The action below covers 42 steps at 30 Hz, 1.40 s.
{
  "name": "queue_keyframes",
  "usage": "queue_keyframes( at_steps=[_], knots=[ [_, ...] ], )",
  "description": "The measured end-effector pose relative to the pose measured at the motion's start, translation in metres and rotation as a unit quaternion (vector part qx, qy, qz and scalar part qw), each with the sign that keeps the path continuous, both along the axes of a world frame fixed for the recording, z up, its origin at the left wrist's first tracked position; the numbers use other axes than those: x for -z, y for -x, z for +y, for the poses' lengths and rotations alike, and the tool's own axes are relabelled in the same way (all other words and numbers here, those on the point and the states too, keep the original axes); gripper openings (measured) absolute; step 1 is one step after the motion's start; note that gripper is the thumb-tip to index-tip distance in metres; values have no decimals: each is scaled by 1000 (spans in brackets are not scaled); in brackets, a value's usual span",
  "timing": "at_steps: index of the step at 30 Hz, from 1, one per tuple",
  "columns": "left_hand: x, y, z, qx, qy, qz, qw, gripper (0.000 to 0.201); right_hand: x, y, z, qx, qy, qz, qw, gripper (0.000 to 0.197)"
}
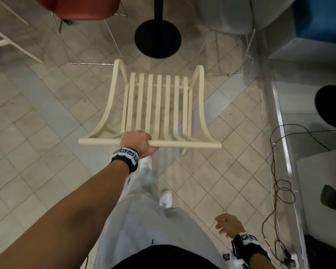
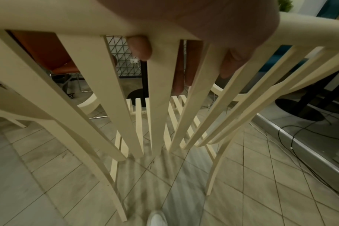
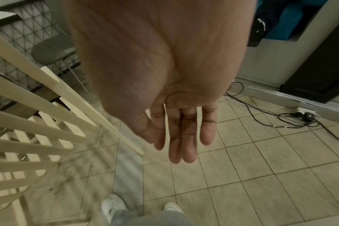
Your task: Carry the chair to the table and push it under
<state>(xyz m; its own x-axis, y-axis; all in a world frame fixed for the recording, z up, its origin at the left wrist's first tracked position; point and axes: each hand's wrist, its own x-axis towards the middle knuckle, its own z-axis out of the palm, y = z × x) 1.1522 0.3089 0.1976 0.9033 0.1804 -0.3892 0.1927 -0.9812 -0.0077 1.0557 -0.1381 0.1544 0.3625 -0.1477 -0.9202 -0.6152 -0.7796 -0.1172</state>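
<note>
Fingers of my left hand point(image 1: 137, 141) curl round the top rail of the cream slatted chair point(image 1: 157, 105), which hangs ahead of me above the tiled floor point(image 1: 47, 113); my right hand point(image 1: 228, 224) hangs loose, fingers straight, holding nothing.

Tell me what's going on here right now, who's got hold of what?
A person is carrying a cream slatted chair one-handed: the left hand grips its top rail. The right hand hangs open at the side and holds nothing. The black round table base stands on the tiled floor just ahead of the chair, so the chair is not yet pushed under.
</note>
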Motion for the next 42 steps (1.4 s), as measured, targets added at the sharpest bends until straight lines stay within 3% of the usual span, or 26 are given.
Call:
queue_keyframes(
  at_steps=[10,20,31,38,42],
  knots=[
    [-5,-139,73,15,-3,17,1000,53,0,-91,70,54,7,-20,998,18],
    [-1,-239,128,59,9,26,998,46,-10,-143,128,49,6,-40,998,16],
    [-3,-301,156,28,27,40,998,37,-14,-191,131,-1,26,-24,999,16],
    [-5,-307,154,-25,29,46,998,37,-17,-271,147,-78,4,-40,996,18],
    [-2,-308,157,-10,24,45,999,40,-13,-313,155,-83,-9,-48,995,17]
  ],
)
